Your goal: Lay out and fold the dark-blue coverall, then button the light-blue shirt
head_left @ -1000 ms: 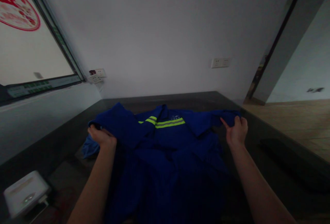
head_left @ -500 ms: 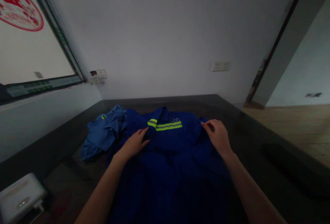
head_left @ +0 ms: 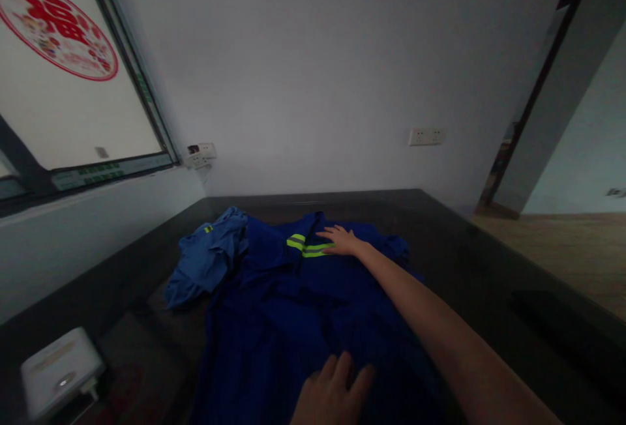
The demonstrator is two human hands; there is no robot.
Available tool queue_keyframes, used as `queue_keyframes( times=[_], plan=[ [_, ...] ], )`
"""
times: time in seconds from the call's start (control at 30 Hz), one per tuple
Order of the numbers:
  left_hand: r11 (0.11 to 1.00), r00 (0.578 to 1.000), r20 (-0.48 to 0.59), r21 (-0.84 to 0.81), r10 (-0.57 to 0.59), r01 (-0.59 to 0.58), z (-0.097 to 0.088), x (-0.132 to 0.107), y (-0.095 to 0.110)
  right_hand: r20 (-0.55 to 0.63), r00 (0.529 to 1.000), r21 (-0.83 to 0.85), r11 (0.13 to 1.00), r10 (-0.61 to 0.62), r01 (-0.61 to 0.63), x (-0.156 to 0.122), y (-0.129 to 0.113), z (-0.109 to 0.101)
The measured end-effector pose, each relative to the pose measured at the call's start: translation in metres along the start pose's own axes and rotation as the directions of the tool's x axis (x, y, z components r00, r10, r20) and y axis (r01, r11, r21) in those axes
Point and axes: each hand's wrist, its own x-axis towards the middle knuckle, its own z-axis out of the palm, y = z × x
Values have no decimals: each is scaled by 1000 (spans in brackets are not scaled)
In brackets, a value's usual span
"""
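Note:
A dark blue work jacket (head_left: 274, 307) with yellow-green and grey reflective strips lies spread on the dark table (head_left: 454, 249), its collar end toward the wall. My right hand (head_left: 340, 241) rests flat on its chest, fingers spread, covering the right end of the chest strip. Low in the picture, my left hand (head_left: 332, 392) is over the lower part of the jacket, its fingers slightly bent and apart, with nothing visible in them. Whether the left fingers press on the cloth is hard to make out in the dim light.
Left of the jacket lies a crumpled lighter blue garment (head_left: 208, 259). A white box-shaped device (head_left: 62, 369) with a cable stands at the near left. Toward the right edge lies a long black object (head_left: 562, 327). The wall (head_left: 313, 86) with sockets bounds the table's far side.
My right hand has let go of the jacket's right side and moved left onto the chest. My left hand has come away from the front strip, back toward me and rightward. The view has shifted slightly.

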Motion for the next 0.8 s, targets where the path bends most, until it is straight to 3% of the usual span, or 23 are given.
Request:
queue_keyframes(
  times=[0.1, 0.2, 0.33, 0.5, 0.63, 0.8],
  plan=[
    [997, 995, -75, 29, -71, 73, 34, 15, -11, 170, 981, 85, 990, 97, -113, 8, 1, 25],
    [998, 996, -66, 21, -60, 62, 37, 15, -17, 199, 969, 62, 985, 147, -162, 5, 10, 37],
    [1000, 1000, -8, 23, 1, -1, 9, -3, -22, 140, 944, 53, 950, 299, -309, -10, 38, 33],
    [993, 994, -108, 113, 34, -21, -18, -11, -48, 38, 919, 70, 916, 393, -395, -36, 81, 19],
    [972, 987, -161, 233, 21, 17, -37, 7, -84, 28, 902, 69, 899, 432, -433, -54, 106, 9],
    [932, 967, -256, 351, 3, 90, -71, 44, -148, 27, 887, 61, 885, 460, -461, -69, 126, -2]
  ],
)
